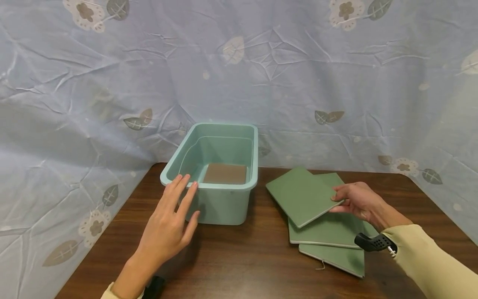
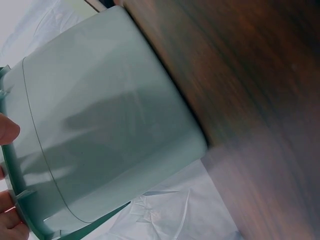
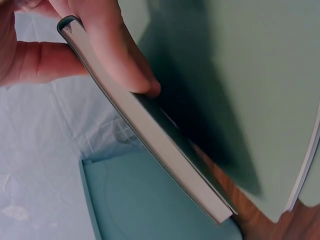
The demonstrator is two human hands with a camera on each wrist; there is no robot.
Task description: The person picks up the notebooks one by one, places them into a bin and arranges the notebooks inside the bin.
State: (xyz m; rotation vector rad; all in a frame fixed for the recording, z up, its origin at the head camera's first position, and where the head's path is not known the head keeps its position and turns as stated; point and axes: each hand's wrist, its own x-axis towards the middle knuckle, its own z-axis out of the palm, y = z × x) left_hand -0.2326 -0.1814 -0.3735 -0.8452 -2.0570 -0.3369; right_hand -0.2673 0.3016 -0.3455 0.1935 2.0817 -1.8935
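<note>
My right hand (image 1: 356, 201) pinches the corner of a green notebook (image 1: 300, 195), thumb on one cover and fingers on the other. That notebook is tilted over more green notebooks (image 1: 325, 228) spread on the table; its pale page edges (image 3: 150, 132) show in the right wrist view. My left hand (image 1: 168, 220) reaches out with straight, spread fingers, its fingertips at the near rim of a pale green plastic bin (image 1: 220, 207). A flat brown item (image 1: 225, 173) lies on the floor of the bin. In the left wrist view, the bin's side wall (image 2: 110, 115) fills much of the picture.
The dark wood table (image 1: 239, 265) carries the bin at centre left and the notebooks at right. Behind and beside it hangs a wrinkled pale cloth (image 1: 284, 91) with flowers and leaves. A thin ribbon (image 1: 322, 265) pokes out of the lowest notebook.
</note>
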